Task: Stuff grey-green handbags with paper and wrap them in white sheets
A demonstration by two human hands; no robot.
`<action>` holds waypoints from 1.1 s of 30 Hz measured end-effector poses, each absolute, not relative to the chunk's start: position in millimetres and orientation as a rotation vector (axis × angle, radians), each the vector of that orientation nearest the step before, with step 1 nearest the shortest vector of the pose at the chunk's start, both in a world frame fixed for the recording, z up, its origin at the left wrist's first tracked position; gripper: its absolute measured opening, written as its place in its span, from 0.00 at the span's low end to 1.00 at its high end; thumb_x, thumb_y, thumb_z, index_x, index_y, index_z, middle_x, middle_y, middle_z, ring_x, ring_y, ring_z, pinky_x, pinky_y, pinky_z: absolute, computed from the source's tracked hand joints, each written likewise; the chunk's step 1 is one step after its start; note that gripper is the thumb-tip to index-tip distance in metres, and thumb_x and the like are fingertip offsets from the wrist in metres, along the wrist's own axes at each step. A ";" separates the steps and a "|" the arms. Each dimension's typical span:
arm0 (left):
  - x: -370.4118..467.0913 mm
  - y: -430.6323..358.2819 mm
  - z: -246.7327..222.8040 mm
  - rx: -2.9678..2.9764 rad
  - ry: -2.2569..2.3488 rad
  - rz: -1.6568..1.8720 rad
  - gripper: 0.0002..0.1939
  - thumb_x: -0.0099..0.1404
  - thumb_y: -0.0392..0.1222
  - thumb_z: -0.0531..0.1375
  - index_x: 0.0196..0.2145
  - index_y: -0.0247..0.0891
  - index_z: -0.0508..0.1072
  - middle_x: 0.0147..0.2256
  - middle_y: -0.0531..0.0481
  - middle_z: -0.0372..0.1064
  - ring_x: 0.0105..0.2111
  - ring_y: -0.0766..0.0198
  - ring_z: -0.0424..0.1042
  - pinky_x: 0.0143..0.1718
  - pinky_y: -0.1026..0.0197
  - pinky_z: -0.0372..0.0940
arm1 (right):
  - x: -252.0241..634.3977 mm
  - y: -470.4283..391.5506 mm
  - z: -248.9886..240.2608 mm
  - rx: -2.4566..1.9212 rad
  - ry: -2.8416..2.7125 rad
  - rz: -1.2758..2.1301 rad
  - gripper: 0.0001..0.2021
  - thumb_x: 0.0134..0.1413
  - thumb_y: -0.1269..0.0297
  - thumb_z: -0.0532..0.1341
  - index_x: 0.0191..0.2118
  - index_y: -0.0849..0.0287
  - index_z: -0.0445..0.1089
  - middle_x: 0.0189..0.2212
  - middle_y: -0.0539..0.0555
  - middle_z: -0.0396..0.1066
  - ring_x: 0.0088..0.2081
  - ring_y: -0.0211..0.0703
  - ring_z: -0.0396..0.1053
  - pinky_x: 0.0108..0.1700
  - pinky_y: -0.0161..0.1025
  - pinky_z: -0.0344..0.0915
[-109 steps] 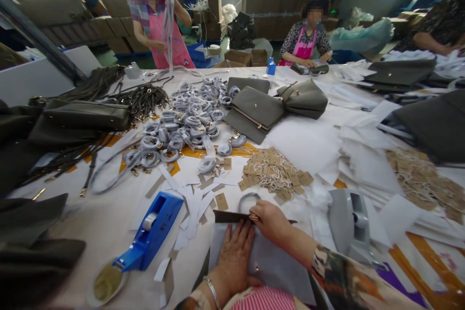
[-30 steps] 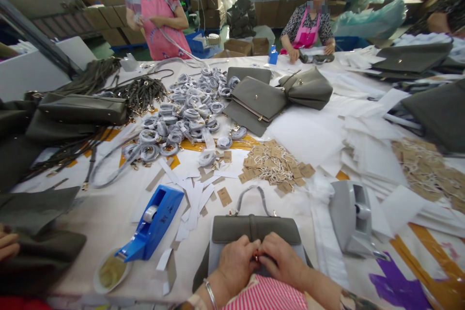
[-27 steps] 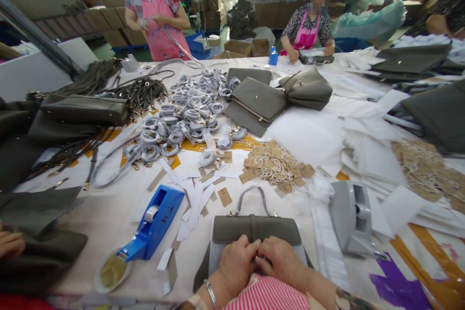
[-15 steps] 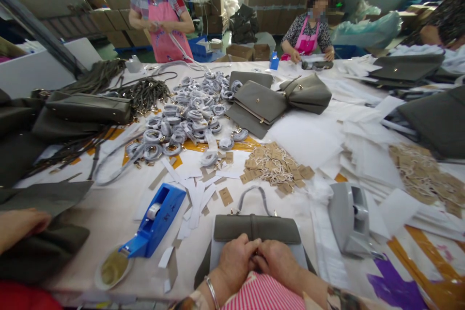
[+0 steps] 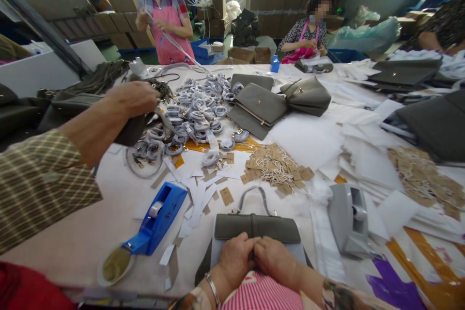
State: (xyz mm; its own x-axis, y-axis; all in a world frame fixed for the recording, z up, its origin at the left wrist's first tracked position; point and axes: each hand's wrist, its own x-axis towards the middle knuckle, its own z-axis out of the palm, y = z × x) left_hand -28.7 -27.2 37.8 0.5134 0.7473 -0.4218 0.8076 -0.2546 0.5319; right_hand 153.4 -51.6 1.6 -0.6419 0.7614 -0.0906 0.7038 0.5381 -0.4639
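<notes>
"So, where's the bag she's working on?"

"Right under her hands, at the near edge of the table [image 5: 109, 223]. The grey handbag [image 5: 256, 228] lies flat, its handle arching away beyond her knuckles."

"And the hands?"

"Left hand [image 5: 236, 260] and right hand [image 5: 276, 262] are pressed together at the front flap, fingers curled in and touching. They seem to pinch something small at the clasp, but I cannot tell what; the fingers hide it."

"How would you do it well?"

"I'd judge it wants both thumbs close on the fitting, wrists low and the bag held square so it doesn't slide."

"What's around her?"

"A blue tape dispenser [image 5: 156, 220] to the left of her left hand, a grey dispenser [image 5: 350, 220] to the right of her right, and paper tags [image 5: 276, 167] beyond. A co-worker's arm [image 5: 90, 126] reaches across further left."
</notes>
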 end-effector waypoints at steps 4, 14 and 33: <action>-33.1 -30.7 35.3 2.050 1.253 -0.082 0.28 0.60 0.55 0.70 0.57 0.58 0.72 0.43 0.53 0.72 0.41 0.59 0.75 0.41 0.60 0.66 | 172.2 -57.9 11.8 -1.384 -2.549 0.689 0.03 0.61 0.70 0.59 0.37 0.59 0.71 0.32 0.55 0.75 0.35 0.47 0.73 0.37 0.41 0.69; -62.8 -51.7 14.4 2.448 1.058 0.250 0.23 0.66 0.43 0.64 0.59 0.47 0.71 0.48 0.46 0.75 0.47 0.56 0.74 0.51 0.54 0.69 | 223.5 -98.0 -2.1 -1.268 -2.647 0.050 0.32 0.60 0.59 0.65 0.68 0.51 0.61 0.69 0.59 0.59 0.70 0.60 0.53 0.67 0.54 0.53; -106.5 -47.4 39.6 2.514 0.872 -0.130 0.52 0.58 0.52 0.72 0.71 0.59 0.47 0.74 0.49 0.39 0.72 0.40 0.45 0.67 0.27 0.50 | 235.4 -112.3 14.1 -1.337 -2.680 0.553 0.42 0.58 0.47 0.67 0.74 0.43 0.49 0.75 0.57 0.44 0.73 0.69 0.42 0.69 0.70 0.47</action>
State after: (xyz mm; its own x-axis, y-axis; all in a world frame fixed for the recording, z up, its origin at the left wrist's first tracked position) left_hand -106.5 -47.4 39.6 0.7932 0.5607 -0.2377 0.6057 -0.6858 0.4035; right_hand 235.4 -112.3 14.1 -0.6111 0.7881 -0.0746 0.7532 0.5498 -0.3612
